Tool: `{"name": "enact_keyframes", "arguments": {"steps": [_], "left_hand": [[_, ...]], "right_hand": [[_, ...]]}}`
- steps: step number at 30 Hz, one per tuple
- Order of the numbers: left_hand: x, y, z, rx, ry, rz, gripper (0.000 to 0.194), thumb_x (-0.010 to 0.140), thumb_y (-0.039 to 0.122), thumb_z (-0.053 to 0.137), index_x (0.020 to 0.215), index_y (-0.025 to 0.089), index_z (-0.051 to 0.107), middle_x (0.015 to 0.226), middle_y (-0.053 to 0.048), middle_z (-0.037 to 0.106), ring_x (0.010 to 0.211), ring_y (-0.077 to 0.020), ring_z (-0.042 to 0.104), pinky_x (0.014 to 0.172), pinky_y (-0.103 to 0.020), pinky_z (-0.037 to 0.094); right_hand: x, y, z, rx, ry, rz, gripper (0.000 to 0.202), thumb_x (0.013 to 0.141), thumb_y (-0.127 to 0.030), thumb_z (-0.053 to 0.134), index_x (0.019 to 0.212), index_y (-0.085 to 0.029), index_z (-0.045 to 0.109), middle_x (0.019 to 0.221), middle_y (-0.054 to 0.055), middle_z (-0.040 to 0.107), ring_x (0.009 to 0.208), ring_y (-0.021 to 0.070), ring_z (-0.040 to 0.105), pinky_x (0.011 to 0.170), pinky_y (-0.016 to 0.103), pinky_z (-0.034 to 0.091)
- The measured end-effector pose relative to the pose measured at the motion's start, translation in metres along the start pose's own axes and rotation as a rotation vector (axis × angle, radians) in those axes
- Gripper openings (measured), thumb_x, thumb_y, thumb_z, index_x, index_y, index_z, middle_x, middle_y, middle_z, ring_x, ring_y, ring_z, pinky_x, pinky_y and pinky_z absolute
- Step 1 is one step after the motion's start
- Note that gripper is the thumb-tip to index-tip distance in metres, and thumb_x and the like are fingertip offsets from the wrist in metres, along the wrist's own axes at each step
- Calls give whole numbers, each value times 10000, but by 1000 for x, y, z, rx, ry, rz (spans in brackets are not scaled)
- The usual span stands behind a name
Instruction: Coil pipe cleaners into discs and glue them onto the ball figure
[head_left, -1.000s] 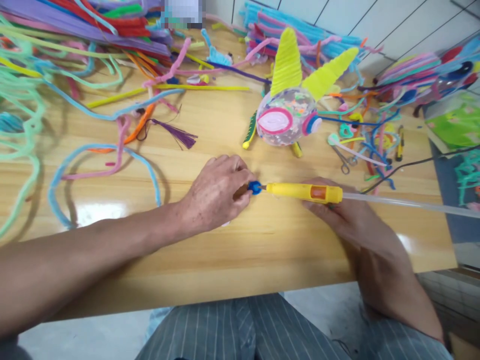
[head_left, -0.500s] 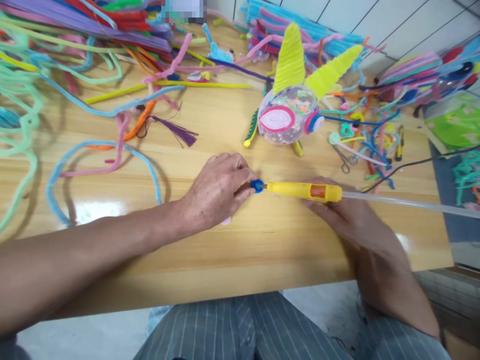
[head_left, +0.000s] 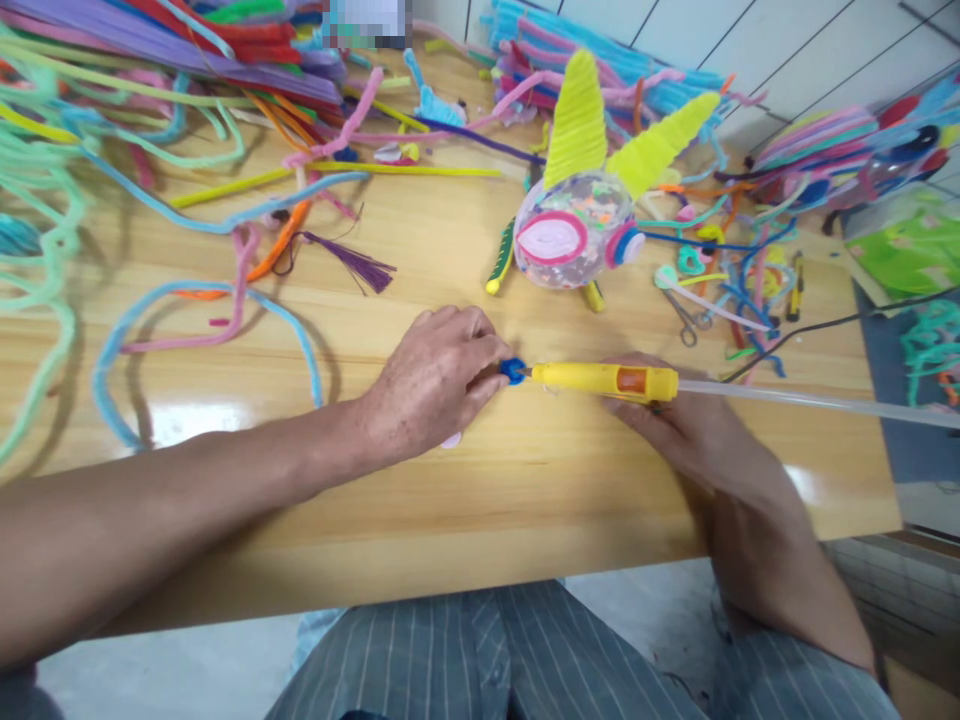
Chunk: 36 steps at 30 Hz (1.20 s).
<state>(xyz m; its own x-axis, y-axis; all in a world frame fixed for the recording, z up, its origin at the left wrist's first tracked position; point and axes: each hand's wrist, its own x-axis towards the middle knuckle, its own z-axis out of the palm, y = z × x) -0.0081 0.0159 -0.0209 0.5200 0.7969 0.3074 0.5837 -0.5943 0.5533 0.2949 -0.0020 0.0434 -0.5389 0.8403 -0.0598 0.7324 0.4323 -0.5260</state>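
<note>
A small blue piece [head_left: 512, 371] is held at the fingertips of the left hand [head_left: 442, 380], just above or on the worktop [head_left: 465, 520]; which of the two applies cannot be told. The left grip is clamped on the piece, thumb and forefinger being pressed to its left edge, while its right side is left exposed. A yellow glue gun [head_left: 585, 380] is held by the right hand [head_left: 675, 420]; the right grip is closed around the gun from below, though most of its fingers are hidden. The nozzle is pointed left, and its tip is overlapped with the blue piece in view. A clear glue stick [head_left: 787, 396] is inserted in the rear of the gun and is extended to the right. A pale pink piece [head_left: 451, 439] is partly covered by the left hand. Beyond the blue piece, a speckled clear ball [head_left: 574, 240] is fitted with two yellow ears [head_left: 577, 120]. A purple tassel [head_left: 356, 265] is laid to the left of the ball; scissors [head_left: 686, 325] and a cutter [head_left: 795, 285] are placed to its right, among scattered fuzzy stems [head_left: 757, 275].
</note>
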Motion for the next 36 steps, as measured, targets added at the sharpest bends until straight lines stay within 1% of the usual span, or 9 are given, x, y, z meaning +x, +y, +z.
{"name": "enact_keyframes", "arguments": {"steps": [5, 10, 27, 32, 36], "left_hand": [[0, 0, 0, 8, -3, -9, 93, 974, 228, 686, 1023, 208, 762, 1018, -70, 720, 940, -242, 650, 842, -402, 491], [0, 0, 0, 2, -2, -7, 86, 970, 224, 692, 1014, 205, 763, 1016, -69, 718, 944, -244, 651, 841, -397, 490], [0, 0, 2, 17, 16, -5, 83, 974, 237, 682, 1001, 213, 756, 1012, -66, 721, 943, -240, 659, 851, -403, 501], [0, 0, 2, 13, 5, -10, 88, 977, 237, 682, 1012, 211, 758, 1023, -72, 715, 950, -246, 655, 862, -411, 501], [0, 0, 1, 9, -12, -19, 92, 974, 236, 684, 1018, 207, 760, 1031, -80, 711, 957, -252, 653, 868, -418, 503]], "right_hand": [[0, 1, 2, 12, 14, 0, 208, 1053, -337, 570, 1175, -241, 708, 1173, 100, 775, 948, 273, 763, 817, 410, 632], [0, 1, 3, 16, 13, -17, 198, 1050, -329, 578, 1162, -232, 709, 1176, 99, 774, 933, 266, 763, 794, 395, 627], [0, 1, 3, -4, 18, 5, 217, 1052, -353, 572, 1174, -230, 703, 1163, 108, 777, 935, 274, 767, 812, 415, 643], [1, 0, 2, -12, 18, -17, 196, 1057, -343, 565, 1140, -227, 701, 1174, 104, 780, 968, 269, 771, 823, 396, 645], [0, 0, 2, -15, 16, -16, 208, 1054, -319, 567, 1178, -231, 710, 1200, 106, 781, 979, 279, 776, 839, 414, 649]]}}
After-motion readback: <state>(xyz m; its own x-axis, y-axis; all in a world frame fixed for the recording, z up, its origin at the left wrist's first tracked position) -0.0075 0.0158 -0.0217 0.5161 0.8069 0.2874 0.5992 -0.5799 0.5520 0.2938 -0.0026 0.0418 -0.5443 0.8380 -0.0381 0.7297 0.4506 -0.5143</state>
